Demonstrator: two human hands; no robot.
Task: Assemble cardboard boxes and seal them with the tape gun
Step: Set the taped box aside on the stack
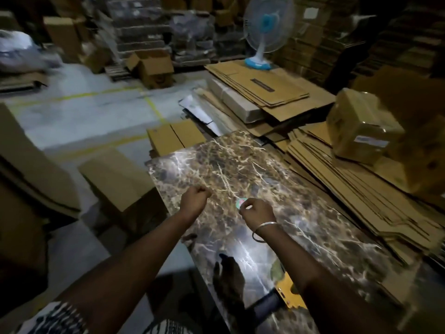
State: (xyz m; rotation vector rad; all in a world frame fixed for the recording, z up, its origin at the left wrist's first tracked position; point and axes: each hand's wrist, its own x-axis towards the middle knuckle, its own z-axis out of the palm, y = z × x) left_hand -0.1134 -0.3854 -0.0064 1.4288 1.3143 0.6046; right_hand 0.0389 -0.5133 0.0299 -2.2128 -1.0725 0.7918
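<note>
- Left hand (195, 198) fisted above the marble table (313, 237), near its left edge; can't tell if it holds anything.
- Right hand (257, 208) curled, pinching a small round item (240, 203), identity unclear.
- Tape gun (286, 297) at the table's near edge, partly under the right forearm.
- Flat cardboard boxes (349, 189) stacked off the right edge.

left hand (195, 198): fisted | right hand (257, 209): pinching small item | marble table (325, 239) | flat cardboard (356, 186) right

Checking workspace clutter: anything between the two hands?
Head view: only bare marble tabletop between left hand and right hand, which pinches a small round thing.
</note>
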